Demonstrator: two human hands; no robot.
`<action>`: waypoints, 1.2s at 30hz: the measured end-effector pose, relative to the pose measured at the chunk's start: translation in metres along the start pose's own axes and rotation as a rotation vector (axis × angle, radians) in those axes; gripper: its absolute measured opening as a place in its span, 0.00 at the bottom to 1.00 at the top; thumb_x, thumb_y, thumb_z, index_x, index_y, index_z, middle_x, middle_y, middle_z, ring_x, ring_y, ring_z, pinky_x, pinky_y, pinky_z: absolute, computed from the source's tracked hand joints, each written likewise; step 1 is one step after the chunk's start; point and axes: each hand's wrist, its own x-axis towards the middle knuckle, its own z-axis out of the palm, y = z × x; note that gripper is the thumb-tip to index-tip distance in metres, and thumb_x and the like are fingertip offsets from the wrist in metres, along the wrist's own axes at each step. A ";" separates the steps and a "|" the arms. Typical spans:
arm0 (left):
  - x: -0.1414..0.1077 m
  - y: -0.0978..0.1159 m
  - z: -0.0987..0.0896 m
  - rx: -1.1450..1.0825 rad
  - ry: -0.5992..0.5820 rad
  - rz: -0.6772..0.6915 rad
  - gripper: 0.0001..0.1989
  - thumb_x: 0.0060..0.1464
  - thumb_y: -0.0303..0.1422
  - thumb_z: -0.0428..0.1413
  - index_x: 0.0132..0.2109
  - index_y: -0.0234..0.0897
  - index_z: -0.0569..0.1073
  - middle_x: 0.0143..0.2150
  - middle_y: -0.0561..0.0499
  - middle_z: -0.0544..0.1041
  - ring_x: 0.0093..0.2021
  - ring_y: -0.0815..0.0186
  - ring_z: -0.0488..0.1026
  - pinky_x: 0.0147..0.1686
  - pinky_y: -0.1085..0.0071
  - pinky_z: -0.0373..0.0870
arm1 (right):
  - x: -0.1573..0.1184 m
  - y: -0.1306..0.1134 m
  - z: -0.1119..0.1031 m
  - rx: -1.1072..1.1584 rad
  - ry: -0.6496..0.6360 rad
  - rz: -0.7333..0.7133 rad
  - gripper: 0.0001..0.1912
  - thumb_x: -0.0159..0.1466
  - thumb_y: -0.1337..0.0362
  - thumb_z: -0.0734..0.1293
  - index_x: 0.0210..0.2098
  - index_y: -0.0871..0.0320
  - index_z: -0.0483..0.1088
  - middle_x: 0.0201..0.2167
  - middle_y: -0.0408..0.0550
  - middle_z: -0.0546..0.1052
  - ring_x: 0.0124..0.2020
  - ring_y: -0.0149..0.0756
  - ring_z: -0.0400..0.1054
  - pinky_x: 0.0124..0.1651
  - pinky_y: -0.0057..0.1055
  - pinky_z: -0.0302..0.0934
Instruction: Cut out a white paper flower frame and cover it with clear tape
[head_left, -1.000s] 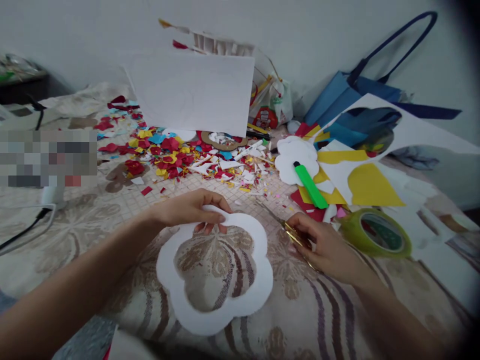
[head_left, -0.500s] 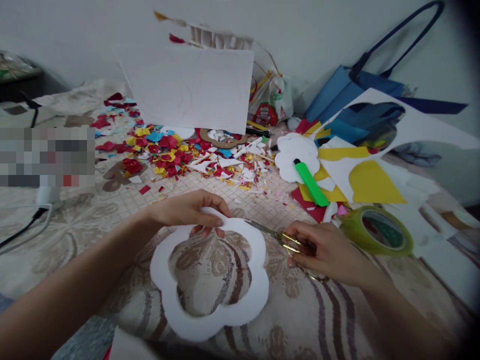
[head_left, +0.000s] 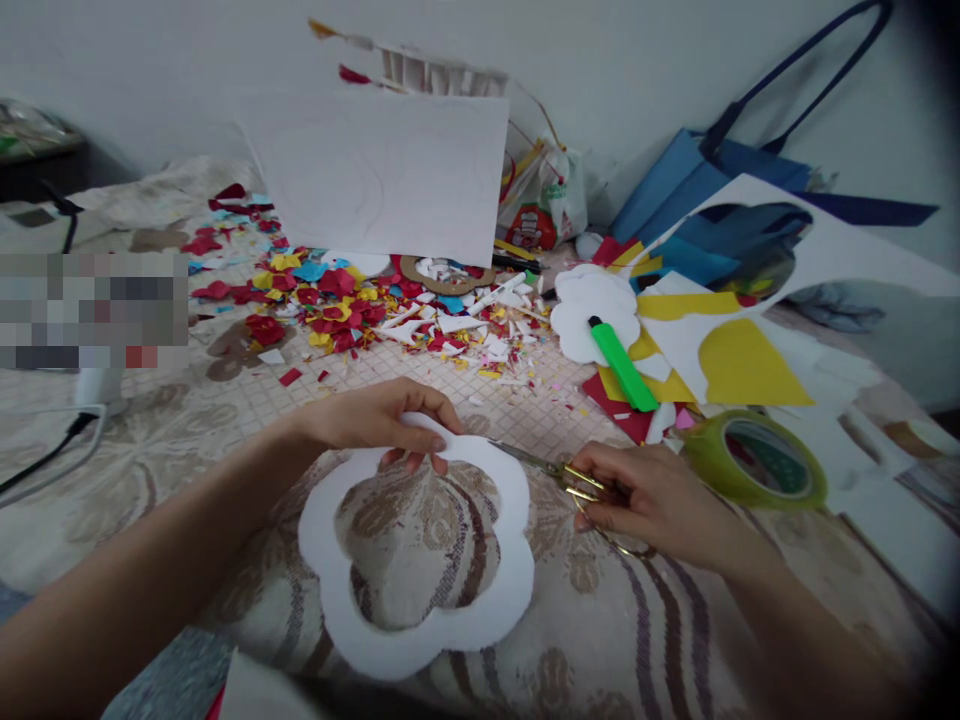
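My left hand (head_left: 401,425) pinches the top edge of a white flower-shaped paper ring (head_left: 341,600), thumb on top and fingertips showing through its hollow middle. The ring has a scalloped outer edge and hangs tilted over the patterned tablecloth. In my right hand (head_left: 637,500) is a pair of gold-handled scissors (head_left: 551,467), my fingers in and around the handles. Its blades point left and touch the ring's upper right rim, looking nearly closed. Whether paper lies between the blades is too small to tell.
Red, yellow, blue and white paper scraps (head_left: 337,310) litter the table's middle. A white sheet (head_left: 382,180) stands behind them. To the right are a white paper flower (head_left: 585,300), green highlighter (head_left: 622,365), tape roll (head_left: 701,460), yellow paper (head_left: 754,370) and blue bag (head_left: 667,180).
The paper ring has shifted very slightly left. Both hands keep their grip, and the scissors stay at the same spot on the rim.
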 end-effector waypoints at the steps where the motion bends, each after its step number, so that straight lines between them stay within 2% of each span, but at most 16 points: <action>1: 0.000 0.000 0.000 0.001 -0.002 -0.002 0.09 0.49 0.33 0.60 0.39 0.36 0.75 0.30 0.49 0.80 0.20 0.73 0.70 0.15 0.82 0.63 | 0.000 0.000 0.000 0.002 0.000 -0.003 0.12 0.59 0.51 0.67 0.32 0.53 0.68 0.20 0.37 0.69 0.22 0.29 0.60 0.25 0.27 0.47; 14: 0.001 -0.004 -0.003 0.009 -0.038 0.004 0.10 0.51 0.34 0.60 0.40 0.36 0.73 0.31 0.50 0.80 0.21 0.74 0.71 0.15 0.83 0.63 | 0.002 0.001 0.003 0.073 0.006 -0.003 0.11 0.60 0.54 0.66 0.30 0.54 0.65 0.18 0.35 0.65 0.20 0.27 0.57 0.24 0.26 0.46; 20: 0.002 -0.006 -0.006 0.041 -0.100 0.000 0.12 0.52 0.36 0.59 0.42 0.35 0.72 0.32 0.50 0.79 0.23 0.74 0.71 0.17 0.83 0.64 | 0.002 0.000 0.000 0.149 -0.010 0.077 0.12 0.62 0.53 0.64 0.30 0.55 0.64 0.19 0.38 0.69 0.22 0.28 0.60 0.25 0.26 0.49; 24: 0.000 -0.003 -0.007 0.080 -0.146 0.007 0.12 0.53 0.36 0.59 0.42 0.35 0.72 0.33 0.50 0.79 0.24 0.74 0.71 0.17 0.83 0.63 | 0.003 0.001 0.003 0.171 0.017 0.067 0.12 0.61 0.53 0.64 0.30 0.55 0.64 0.20 0.38 0.70 0.22 0.29 0.62 0.25 0.25 0.50; 28: 0.001 -0.005 -0.006 0.155 -0.174 0.020 0.12 0.54 0.37 0.58 0.43 0.36 0.72 0.32 0.51 0.78 0.27 0.71 0.73 0.21 0.80 0.65 | 0.005 0.004 0.009 0.067 0.065 0.062 0.11 0.61 0.54 0.65 0.31 0.55 0.64 0.20 0.38 0.71 0.22 0.29 0.64 0.26 0.26 0.50; 30: 0.004 -0.009 -0.006 0.251 -0.113 0.091 0.12 0.54 0.37 0.57 0.43 0.36 0.73 0.37 0.49 0.78 0.34 0.69 0.75 0.29 0.77 0.69 | 0.006 0.005 0.013 -0.073 0.115 0.071 0.11 0.60 0.53 0.65 0.32 0.55 0.65 0.20 0.38 0.71 0.23 0.31 0.65 0.26 0.26 0.49; 31: 0.007 -0.011 -0.005 0.308 -0.042 0.144 0.12 0.54 0.37 0.57 0.44 0.36 0.73 0.40 0.48 0.78 0.37 0.67 0.75 0.33 0.75 0.70 | 0.007 0.006 0.015 -0.152 0.141 0.075 0.12 0.60 0.52 0.65 0.33 0.55 0.66 0.21 0.39 0.72 0.23 0.32 0.66 0.26 0.27 0.49; 33: 0.012 -0.017 -0.003 0.413 0.154 0.235 0.13 0.53 0.36 0.57 0.45 0.36 0.73 0.44 0.46 0.77 0.43 0.65 0.74 0.40 0.71 0.70 | 0.007 0.006 0.018 -0.303 0.185 0.077 0.13 0.60 0.51 0.65 0.34 0.55 0.66 0.21 0.40 0.73 0.25 0.35 0.68 0.26 0.27 0.48; 36: 0.021 -0.021 0.003 0.481 0.403 0.282 0.14 0.55 0.37 0.54 0.45 0.34 0.72 0.43 0.46 0.77 0.42 0.65 0.74 0.40 0.70 0.69 | 0.008 0.004 0.022 -0.464 0.223 0.038 0.14 0.60 0.51 0.66 0.35 0.56 0.67 0.22 0.42 0.75 0.26 0.38 0.71 0.26 0.29 0.48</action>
